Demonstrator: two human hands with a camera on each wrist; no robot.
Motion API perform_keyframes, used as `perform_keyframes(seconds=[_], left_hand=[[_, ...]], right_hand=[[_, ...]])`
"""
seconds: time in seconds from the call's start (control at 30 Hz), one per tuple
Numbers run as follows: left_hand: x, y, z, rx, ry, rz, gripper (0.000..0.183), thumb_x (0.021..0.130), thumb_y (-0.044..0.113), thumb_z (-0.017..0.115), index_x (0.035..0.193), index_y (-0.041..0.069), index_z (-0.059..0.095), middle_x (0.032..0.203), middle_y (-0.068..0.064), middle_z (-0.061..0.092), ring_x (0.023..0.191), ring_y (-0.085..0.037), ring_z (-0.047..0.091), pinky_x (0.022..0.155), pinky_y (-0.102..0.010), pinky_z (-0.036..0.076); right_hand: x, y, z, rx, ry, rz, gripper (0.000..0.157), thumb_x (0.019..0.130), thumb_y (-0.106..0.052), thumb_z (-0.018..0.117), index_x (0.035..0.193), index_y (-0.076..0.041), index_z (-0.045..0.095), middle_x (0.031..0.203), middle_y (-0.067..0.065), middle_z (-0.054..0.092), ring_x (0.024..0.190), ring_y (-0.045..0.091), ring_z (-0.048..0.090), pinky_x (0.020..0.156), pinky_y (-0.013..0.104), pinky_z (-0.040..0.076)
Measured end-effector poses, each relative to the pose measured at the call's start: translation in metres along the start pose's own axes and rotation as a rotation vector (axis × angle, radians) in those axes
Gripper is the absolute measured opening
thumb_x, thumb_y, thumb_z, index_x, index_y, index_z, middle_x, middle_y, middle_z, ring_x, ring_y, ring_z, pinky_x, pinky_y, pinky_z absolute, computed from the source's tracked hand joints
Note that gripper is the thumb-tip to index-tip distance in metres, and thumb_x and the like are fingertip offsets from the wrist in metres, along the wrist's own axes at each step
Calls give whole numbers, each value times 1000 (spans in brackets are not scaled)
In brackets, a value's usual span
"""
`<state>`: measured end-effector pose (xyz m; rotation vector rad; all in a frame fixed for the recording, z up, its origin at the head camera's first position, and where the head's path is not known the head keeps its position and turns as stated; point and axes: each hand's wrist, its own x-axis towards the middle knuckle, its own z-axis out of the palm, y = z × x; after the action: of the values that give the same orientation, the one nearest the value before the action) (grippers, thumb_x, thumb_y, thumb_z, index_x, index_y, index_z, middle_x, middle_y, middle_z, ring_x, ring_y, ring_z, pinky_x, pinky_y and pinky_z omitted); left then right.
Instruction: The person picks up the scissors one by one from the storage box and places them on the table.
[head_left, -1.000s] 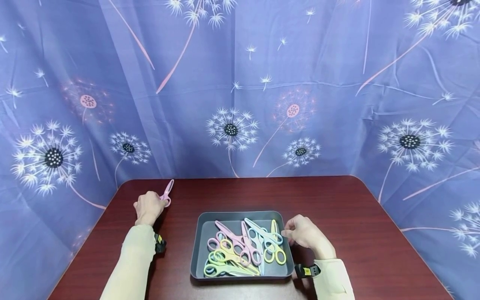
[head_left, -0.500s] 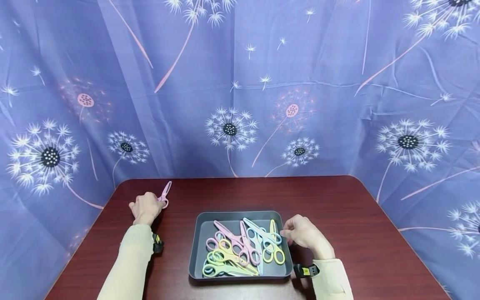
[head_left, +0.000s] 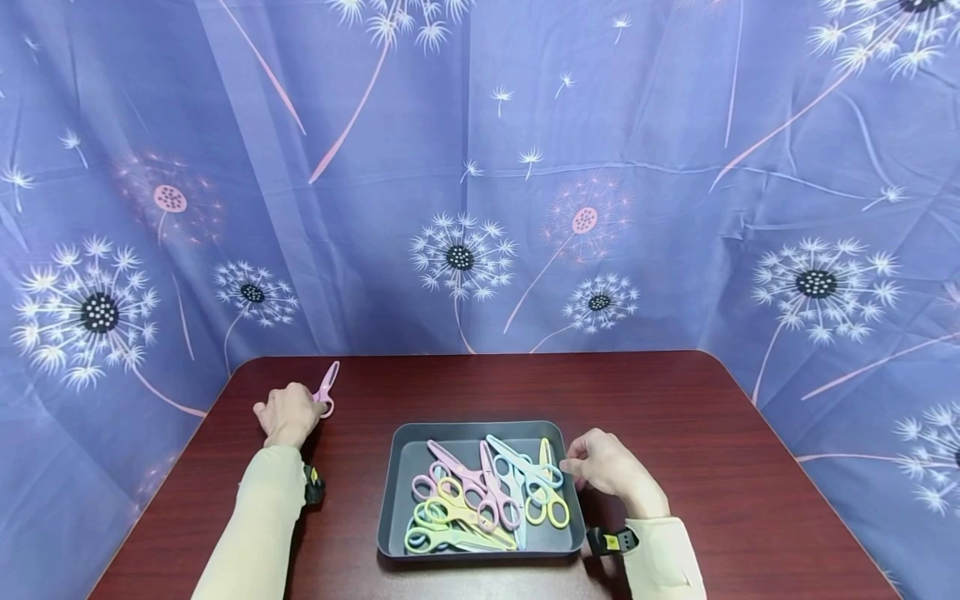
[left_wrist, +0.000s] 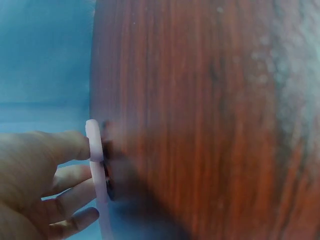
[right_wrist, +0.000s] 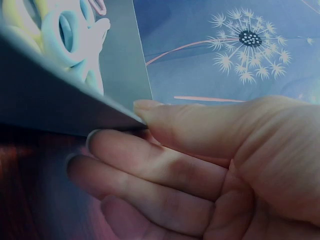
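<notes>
Out near the far left corner of the table (head_left: 720, 450), pinching a lone pair of pink scissors (head_left: 327, 387) by the handle with the left hand (head_left: 288, 412), pointing blades at the far edge, likely to keep fingers clear of the tips; hard to tell whether resting or just lifted! Over at the dark tray (head_left: 414, 450), well short of the far edge, midway between left and right edges, holding the right rim between thumb and fingers with the right hand (head_left: 611, 468), probably to prevent sliding! Inside, piled loosely, crossing one another: pink, yellow, blue and green scissors (head_left: 459, 468), apparently kept together by raised walls
</notes>
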<state>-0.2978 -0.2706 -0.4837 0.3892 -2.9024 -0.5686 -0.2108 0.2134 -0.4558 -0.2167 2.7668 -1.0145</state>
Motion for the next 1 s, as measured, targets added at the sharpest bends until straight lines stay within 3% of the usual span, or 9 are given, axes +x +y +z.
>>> perform_keyframes(seconds=[0.4, 0.7, 1.0], left_hand=[[-1, 0, -3, 19, -22, -29, 25, 79, 25, 72, 73, 1, 66, 88, -33, 61, 95, -49, 51, 79, -59, 32], [-3, 1, -5, 29, -1, 0, 31, 79, 26, 74, 71, -1, 62, 79, -27, 59, 96, -51, 48, 78, -60, 33], [-4, 4, -6, 49, 4, 0, 33, 78, 28, 76, 77, -3, 64, 85, -29, 61, 95, -47, 46, 79, -62, 28]], right_hand=[[0, 1, 0, 13, -5, -2, 19, 86, -8, 71, 68, -8, 65, 56, 3, 62, 55, 19, 64, 55, 30, 45], [-1, 2, 1, 18, -2, -12, 18, 85, -8, 71, 68, -7, 65, 56, 3, 62, 55, 19, 63, 54, 31, 45], [-1, 0, 1, 14, 3, 12, 20, 86, -7, 71, 67, -7, 64, 56, 2, 61, 54, 18, 63, 54, 31, 47]])
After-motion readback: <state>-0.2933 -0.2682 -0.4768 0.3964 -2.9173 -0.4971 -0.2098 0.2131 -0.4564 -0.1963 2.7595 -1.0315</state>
